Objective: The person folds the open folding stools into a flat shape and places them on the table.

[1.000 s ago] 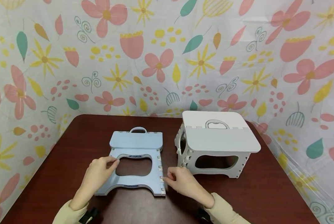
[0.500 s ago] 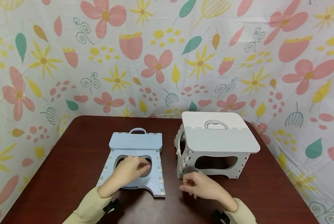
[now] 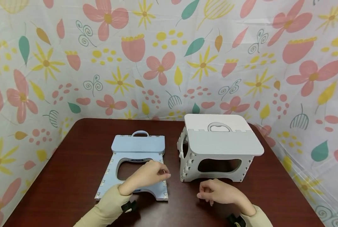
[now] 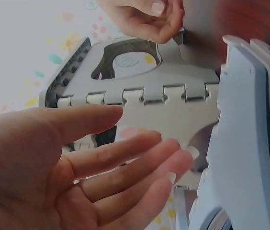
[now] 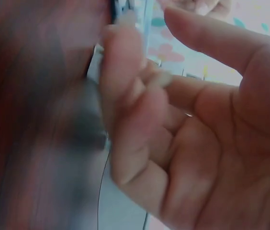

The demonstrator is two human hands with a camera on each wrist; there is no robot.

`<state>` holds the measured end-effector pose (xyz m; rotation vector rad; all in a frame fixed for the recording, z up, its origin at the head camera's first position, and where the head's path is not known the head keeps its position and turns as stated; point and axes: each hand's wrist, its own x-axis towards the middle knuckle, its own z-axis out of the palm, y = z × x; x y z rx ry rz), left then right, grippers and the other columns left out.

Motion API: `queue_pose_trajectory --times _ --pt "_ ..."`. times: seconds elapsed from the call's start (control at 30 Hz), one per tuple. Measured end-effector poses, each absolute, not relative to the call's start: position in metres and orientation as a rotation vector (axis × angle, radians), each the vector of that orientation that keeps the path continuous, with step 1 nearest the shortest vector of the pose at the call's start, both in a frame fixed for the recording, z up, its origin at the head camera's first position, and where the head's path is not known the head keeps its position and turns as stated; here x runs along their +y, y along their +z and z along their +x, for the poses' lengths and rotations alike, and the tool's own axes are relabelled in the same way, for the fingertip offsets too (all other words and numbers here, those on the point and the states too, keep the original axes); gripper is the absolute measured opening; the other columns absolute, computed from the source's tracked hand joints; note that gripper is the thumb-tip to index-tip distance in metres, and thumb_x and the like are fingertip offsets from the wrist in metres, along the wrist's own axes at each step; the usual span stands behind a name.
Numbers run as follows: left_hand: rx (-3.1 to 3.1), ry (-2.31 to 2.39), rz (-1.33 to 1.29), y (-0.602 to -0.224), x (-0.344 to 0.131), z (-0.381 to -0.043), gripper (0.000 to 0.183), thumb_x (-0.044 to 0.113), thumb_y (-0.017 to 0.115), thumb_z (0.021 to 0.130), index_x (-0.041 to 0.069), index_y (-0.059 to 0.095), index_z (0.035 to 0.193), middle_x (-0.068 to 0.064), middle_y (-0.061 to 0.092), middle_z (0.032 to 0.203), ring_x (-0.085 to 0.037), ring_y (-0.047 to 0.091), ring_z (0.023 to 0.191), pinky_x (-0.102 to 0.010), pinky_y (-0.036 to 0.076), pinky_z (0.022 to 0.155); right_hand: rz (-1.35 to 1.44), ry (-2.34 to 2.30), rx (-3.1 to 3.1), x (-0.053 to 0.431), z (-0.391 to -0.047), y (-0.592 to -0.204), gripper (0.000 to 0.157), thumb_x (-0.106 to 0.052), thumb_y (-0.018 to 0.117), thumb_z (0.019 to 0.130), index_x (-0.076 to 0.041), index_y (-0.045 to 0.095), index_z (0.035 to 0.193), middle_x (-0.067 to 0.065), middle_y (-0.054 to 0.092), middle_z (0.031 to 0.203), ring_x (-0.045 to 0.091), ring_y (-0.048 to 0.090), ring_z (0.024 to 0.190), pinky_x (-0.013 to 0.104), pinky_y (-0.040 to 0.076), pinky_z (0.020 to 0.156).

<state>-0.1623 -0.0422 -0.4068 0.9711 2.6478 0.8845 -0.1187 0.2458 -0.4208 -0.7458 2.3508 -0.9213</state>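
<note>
A light-blue folding step stool (image 3: 137, 144) lies folded flat on the table, its carry handle pointing to the back. My left hand (image 3: 146, 173) hovers over its right front part with nothing in it; in the left wrist view the hand's long fingers (image 4: 125, 184) are relaxed and slightly bent. To the right stands a white folding step stool (image 3: 222, 142), unfolded on its legs, with a handle in the middle of its top. In front of that stool my right hand (image 3: 221, 191) is held with fingers loosely curled and nothing in them, slightly blurred in the right wrist view.
The dark reddish-brown table (image 3: 81, 142) carries both stools, a narrow gap apart. A flower-printed cloth (image 3: 163, 63) hangs behind the table and along its sides. A dark strap (image 3: 128, 206) sits on the left wrist.
My left hand has left the left side of the blue stool's opening and moved right across it. My right hand has moved right, away from the blue stool's edge. Both stools stayed put.
</note>
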Motion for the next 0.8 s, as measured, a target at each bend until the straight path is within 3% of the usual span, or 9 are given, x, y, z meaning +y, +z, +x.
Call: queue_pose_trajectory --times 0.33,0.53,0.8 --pt "2.658 0.772 0.926 -0.415 -0.021 -0.164 0.056 0.039 0.058 0.087 0.0 0.05 0.126 -0.01 0.067 0.099 -0.018 0.061 0.096 -0.029 0.048 0.081 -0.645 -0.841 2.355 0.277 -0.121 -0.418 0.028 -0.036 0.054 0.091 -0.011 0.059 0.078 0.003 0.062 0.065 0.01 0.059 0.053 0.021 0.041 0.051" --pt "2.621 0.754 0.821 -0.42 -0.009 -0.167 0.075 0.044 0.06 0.084 -0.006 0.037 0.135 -0.018 0.051 0.131 -0.024 0.049 0.121 -0.036 0.042 0.097 -0.51 -0.928 2.327 0.299 -0.124 -0.419 0.032 -0.033 0.055 0.091 -0.003 0.058 0.081 0.009 0.059 0.068 0.015 0.059 0.055 0.028 0.046 0.05" --pt "2.539 0.841 0.733 -0.426 0.004 -0.173 0.097 0.048 0.067 0.077 -0.007 0.021 0.141 -0.021 0.032 0.144 -0.028 0.035 0.133 -0.04 0.034 0.105 -0.321 -0.92 2.367 0.323 -0.124 -0.415 0.038 -0.032 0.057 0.089 0.003 0.057 0.076 0.01 0.058 0.065 0.02 0.058 0.055 0.031 0.045 0.047"
